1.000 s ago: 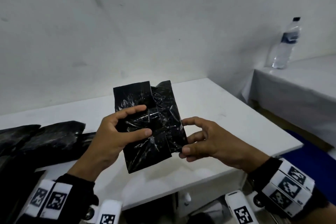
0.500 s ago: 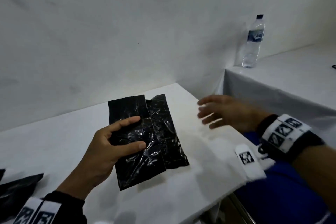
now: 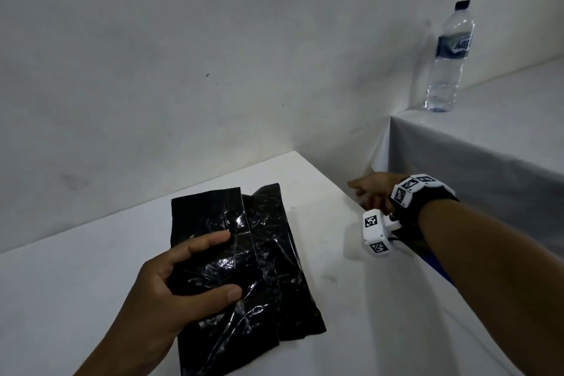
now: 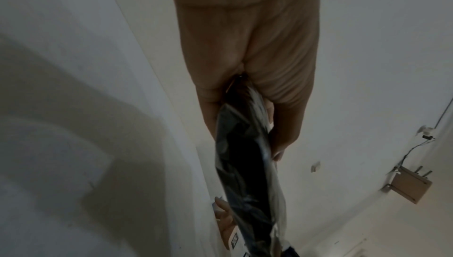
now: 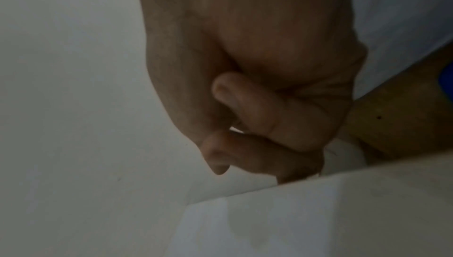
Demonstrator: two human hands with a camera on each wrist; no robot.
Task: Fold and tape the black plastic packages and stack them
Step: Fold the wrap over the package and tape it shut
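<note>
- Head view, left hand (image 3: pixel 171 290): thumb on top and fingers beneath, gripping the black plastic package (image 3: pixel 244 265) just above the white table (image 3: pixel 76 299).
- Package: folded into a flat oblong; glossy strips across its seam look like clear tape. Judged folded and taped, not yet stacked; no stack in view.
- Right hand (image 3: pixel 370 191): well apart from the package, reaching past the table's far right corner, fingers loosely curled, nothing visibly held; what it reaches for is hidden.
- Water bottle (image 3: pixel 448 58): the only container; upright on the cloth-covered side table (image 3: pixel 503 131), capped, clear, with some water at the bottom.
</note>
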